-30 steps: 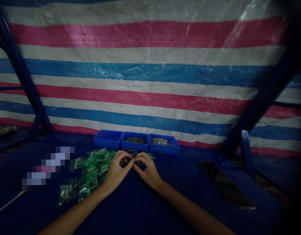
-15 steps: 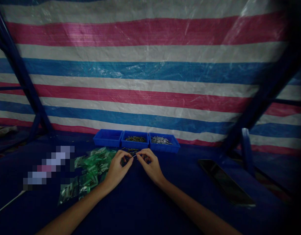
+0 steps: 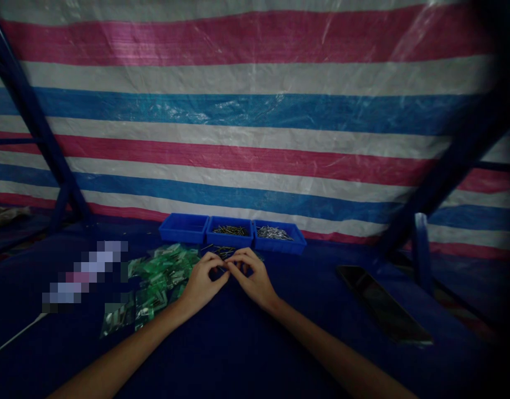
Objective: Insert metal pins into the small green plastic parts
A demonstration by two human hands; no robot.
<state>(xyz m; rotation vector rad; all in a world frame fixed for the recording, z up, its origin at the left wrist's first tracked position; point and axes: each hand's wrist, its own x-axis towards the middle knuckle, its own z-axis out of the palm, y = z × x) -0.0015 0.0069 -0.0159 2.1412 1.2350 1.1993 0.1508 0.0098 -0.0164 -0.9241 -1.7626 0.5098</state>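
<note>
My left hand (image 3: 205, 280) and my right hand (image 3: 252, 277) meet fingertip to fingertip above the dark blue table (image 3: 221, 354). Both are closed in a pinch, and whatever lies between the fingers is too small to make out. Just beyond them is a loose group of dark, thin metal pieces (image 3: 222, 251), partly covered by the fingers. Behind stand three blue trays: the left one (image 3: 184, 237) looks bare inside, the middle one (image 3: 230, 240) holds brassy pins, the right one (image 3: 279, 245) silvery pins. Green-tinted small plastic bags (image 3: 165, 271) are heaped beside my left hand.
A black phone (image 3: 383, 305) lies at the right. At the left are a blurred-out object (image 3: 84, 274) and a thin white cord (image 3: 16, 337). Dark blue frame posts flank the table, and a striped plastic sheet (image 3: 255, 149) hangs behind.
My fingertips have come together; the thin light-coloured piece seen between them before no longer shows. The view has tilted slightly, and the trays and sheet appear a little higher.
</note>
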